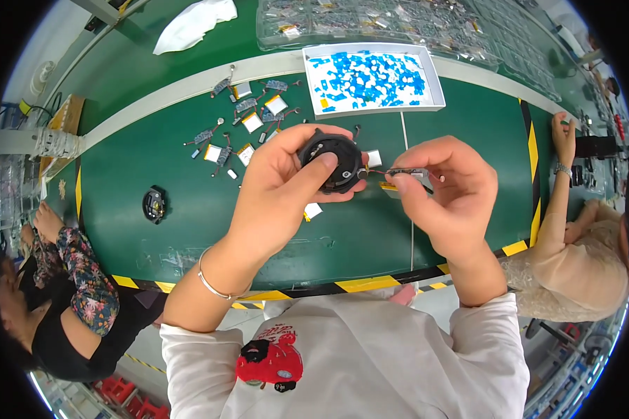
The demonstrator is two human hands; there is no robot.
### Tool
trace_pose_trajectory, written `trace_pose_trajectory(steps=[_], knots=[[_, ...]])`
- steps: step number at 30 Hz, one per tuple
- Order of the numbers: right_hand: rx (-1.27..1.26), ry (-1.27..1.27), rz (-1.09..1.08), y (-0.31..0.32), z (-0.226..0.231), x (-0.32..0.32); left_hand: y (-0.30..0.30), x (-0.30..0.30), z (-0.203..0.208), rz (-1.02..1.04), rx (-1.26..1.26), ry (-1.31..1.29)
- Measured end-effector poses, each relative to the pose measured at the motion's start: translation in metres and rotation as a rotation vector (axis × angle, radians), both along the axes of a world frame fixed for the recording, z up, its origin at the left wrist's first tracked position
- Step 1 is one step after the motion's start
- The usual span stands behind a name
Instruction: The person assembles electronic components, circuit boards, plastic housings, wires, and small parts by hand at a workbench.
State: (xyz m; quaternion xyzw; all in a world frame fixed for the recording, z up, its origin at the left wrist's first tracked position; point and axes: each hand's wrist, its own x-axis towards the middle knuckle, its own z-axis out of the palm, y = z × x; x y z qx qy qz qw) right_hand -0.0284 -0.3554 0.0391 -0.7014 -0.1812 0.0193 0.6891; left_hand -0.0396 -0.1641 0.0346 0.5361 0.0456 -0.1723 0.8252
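Note:
My left hand (276, 178) is closed around a round black plastic housing (339, 171), its hollow inside turned up and my thumb resting in it. In my right hand (451, 188), a small circuit board (407, 172) is pinched between thumb and fingers. Thin red wires run from the board toward the housing's right edge, where a small round part (362, 173) sits. A silver battery with a yellow end (389, 186) hangs under the board, partly hidden by my thumb. To the left on the green table lies another black housing (154, 204) with parts inside.
Several circuit boards with wires and silver batteries (251, 123) lie scattered beyond my left hand. A white box (437, 98) of small blue and white pieces stands at the back. Behind it are clear trays (468, 35) and a white cloth (196, 24). Co-workers sit at both sides.

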Motion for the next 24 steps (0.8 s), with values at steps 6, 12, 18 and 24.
trace_pose_trajectory(steps=[6,12,18,24], knots=[[-0.201,-0.461,-0.114,0.01,-0.01,0.0,-0.001,-0.009,-0.008,-0.039,0.178,-0.104],[-0.282,-0.468,-0.111,0.019,-0.014,-0.004,-0.004,-0.017,-0.013,-0.048,0.267,-0.169],[-0.353,-0.477,-0.022,0.016,-0.01,-0.004,-0.003,-0.019,-0.021,-0.048,0.272,-0.225],[-0.355,-0.461,-0.093,0.02,-0.01,-0.004,0.001,-0.019,-0.018,-0.063,0.215,-0.22]])
